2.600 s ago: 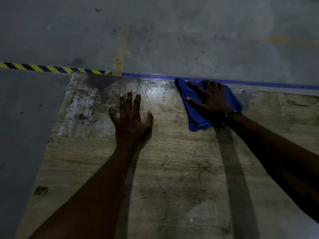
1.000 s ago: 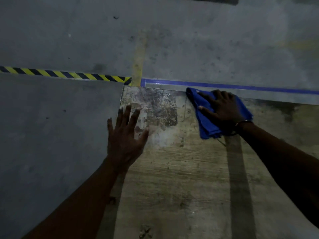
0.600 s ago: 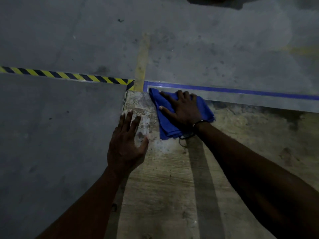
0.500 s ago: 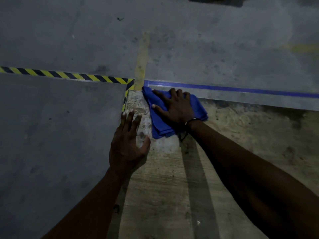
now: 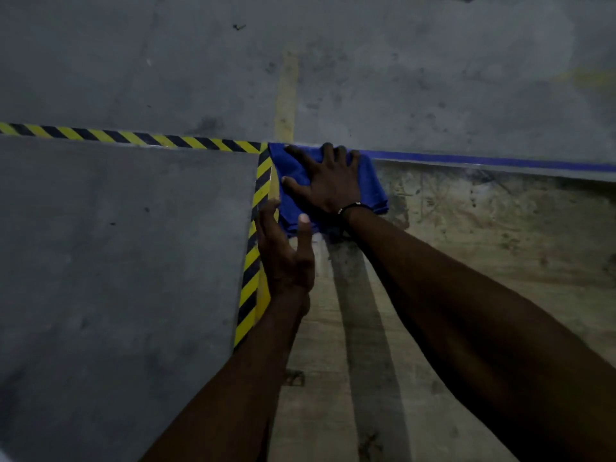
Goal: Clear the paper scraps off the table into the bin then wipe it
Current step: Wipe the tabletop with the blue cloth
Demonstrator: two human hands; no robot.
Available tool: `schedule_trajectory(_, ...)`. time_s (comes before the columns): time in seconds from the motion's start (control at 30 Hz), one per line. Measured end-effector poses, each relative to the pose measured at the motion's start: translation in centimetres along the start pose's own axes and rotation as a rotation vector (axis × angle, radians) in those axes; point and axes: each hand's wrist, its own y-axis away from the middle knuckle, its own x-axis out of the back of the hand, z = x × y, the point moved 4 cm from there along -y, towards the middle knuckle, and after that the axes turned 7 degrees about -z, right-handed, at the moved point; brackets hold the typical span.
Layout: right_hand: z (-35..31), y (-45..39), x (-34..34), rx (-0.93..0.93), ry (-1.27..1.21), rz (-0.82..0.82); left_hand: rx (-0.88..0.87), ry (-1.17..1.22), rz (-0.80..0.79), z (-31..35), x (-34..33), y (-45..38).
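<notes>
A worn wooden table [image 5: 466, 261] fills the right and lower part of the head view. A folded blue cloth [image 5: 370, 191] lies at its far left corner. My right hand [image 5: 328, 183] presses flat on the cloth with its fingers spread. My left hand [image 5: 283, 251] sits at the table's left edge just below the cloth, turned on its side with fingers loosely apart and nothing in it. I see no paper scraps and no bin.
Yellow-and-black striped tape [image 5: 256, 241] runs down the table's left edge and along the floor to the left. Blue tape [image 5: 500, 160] lines the far edge. Grey concrete floor [image 5: 116, 261] lies to the left and beyond.
My right hand has slid the blue cloth leftward along the far edge into the corner. My left hand shifted to the left edge and tipped onto its side.
</notes>
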Motion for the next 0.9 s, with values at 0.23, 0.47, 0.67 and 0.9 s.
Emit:
schedule_trajectory(0.23, -2.6, 4.5, -1.5, -0.122, -0.143, 0.03, 0.1, 0.014, -0.023, -4.9, 5.4, -1.4)
schedule_trajectory(0.47, -6.0, 12.7, -3.0, -0.191, -0.129, 0.107, 0.066, -0.072, -0.132, -7.1, 9.9, -2.0)
schedule_trajectory(0.67, -4.7, 7.4, -1.7, -0.257, -0.131, 0.044, 0.051, -0.084, -0.211, -7.4, 11.4, -2.9)
schedule_trajectory(0.9, -7.7, 17.6, -3.0, -0.287, -0.128, 0.084, 0.047, -0.083, -0.239, -7.3, 13.0, -1.8)
